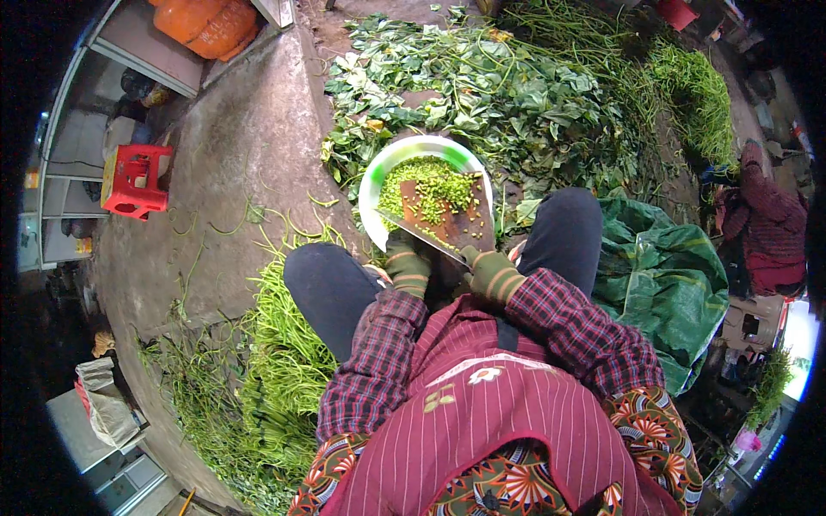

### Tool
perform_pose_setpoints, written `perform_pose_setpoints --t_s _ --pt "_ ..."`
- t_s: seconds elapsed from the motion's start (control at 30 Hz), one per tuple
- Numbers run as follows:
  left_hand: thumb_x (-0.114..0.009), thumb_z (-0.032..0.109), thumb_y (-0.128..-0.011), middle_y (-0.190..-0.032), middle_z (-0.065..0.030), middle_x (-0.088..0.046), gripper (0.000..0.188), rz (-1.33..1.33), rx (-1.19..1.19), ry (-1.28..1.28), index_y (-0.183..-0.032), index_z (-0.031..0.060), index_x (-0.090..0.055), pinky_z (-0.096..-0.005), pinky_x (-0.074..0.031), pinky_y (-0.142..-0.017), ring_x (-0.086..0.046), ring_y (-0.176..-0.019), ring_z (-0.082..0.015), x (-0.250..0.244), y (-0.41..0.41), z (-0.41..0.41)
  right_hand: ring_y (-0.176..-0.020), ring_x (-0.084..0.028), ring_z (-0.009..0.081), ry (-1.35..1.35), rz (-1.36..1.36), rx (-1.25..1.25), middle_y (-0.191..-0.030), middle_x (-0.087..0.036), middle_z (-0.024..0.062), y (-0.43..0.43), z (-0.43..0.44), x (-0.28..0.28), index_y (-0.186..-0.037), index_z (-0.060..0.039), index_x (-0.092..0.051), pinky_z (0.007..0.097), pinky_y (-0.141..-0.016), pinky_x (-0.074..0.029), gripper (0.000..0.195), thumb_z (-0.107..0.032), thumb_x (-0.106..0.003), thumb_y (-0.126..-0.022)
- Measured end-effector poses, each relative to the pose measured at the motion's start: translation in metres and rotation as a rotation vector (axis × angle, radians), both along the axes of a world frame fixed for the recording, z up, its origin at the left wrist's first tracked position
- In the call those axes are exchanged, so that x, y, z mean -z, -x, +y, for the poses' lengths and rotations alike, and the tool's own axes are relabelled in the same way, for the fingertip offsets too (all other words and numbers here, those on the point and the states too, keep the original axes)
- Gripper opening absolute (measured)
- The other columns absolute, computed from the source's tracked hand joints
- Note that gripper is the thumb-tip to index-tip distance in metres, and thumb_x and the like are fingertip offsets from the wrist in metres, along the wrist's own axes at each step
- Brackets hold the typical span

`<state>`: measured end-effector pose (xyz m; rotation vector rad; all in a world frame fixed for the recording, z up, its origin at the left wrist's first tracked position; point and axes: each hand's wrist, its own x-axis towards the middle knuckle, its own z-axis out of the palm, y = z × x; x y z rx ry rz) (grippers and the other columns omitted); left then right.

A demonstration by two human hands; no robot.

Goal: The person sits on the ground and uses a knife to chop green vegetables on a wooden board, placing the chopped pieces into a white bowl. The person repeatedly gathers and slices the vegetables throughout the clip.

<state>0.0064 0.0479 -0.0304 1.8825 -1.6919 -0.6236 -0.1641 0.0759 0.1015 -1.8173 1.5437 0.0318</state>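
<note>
My right hand [493, 274], in a striped green glove, is closed on the handle end of a knife [423, 237], whose blade points up and left across a wooden cutting board [481, 222]. Chopped green stems [445, 193] lie heaped on the board. The board rests over a white and green basin [372, 193] that holds more chopped stems. My left hand [406, 267], gloved alike, is at the basin's near edge beneath the blade; its fingers are partly hidden, so I cannot tell what they hold.
Cut leaves and stems [464, 84] cover the floor beyond the basin. Long green stems [290, 335] are piled at my left, a green woven sack [664, 277] at my right. A red plastic stool [139, 180] stands far left. Another person [768, 226] is at the far right.
</note>
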Motion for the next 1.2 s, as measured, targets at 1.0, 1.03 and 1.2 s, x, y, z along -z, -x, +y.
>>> perform_pose_setpoints --t_s 1.0,1.03,1.2 --pt "-0.055 0.023 -0.067 -0.083 -0.0115 -0.058 0.025 -0.202 0.226 -0.11 -0.088 0.0095 -0.059 -0.0365 -0.046 -0.059 -0.056 -0.069 -0.0284 -0.012 0.008 -0.009 -0.071 -0.055 0.0363 0.036 0.01 -0.001 -0.073 -0.056 0.0202 -0.024 -0.049 0.016 -0.091 -0.0078 -0.05 0.0426 -0.062 -0.044 0.024 -0.019 -0.053 -0.071" --pt "-0.056 0.022 -0.067 -0.083 -0.0119 -0.057 0.026 -0.251 0.194 -0.161 -0.088 0.0088 -0.059 -0.0364 -0.046 -0.059 -0.056 -0.069 -0.0286 -0.019 0.005 -0.008 -0.07 -0.055 0.0363 0.071 -0.007 -0.01 -0.072 -0.056 0.02 -0.028 -0.053 0.011 -0.091 -0.008 -0.05 0.0425 -0.061 -0.044 0.023 -0.019 -0.053 -0.071" --pt "-0.059 0.028 -0.067 -0.082 -0.0131 -0.054 0.029 -0.091 0.161 -0.007 -0.087 0.0069 -0.055 -0.0398 -0.044 -0.059 -0.054 -0.07 -0.0318 -0.01 0.005 -0.003 -0.07 -0.054 0.0364 0.112 -0.042 0.092 -0.072 -0.056 0.02 -0.011 -0.043 0.009 -0.091 -0.0071 -0.048 0.041 -0.059 -0.042 0.022 -0.02 -0.052 -0.073"
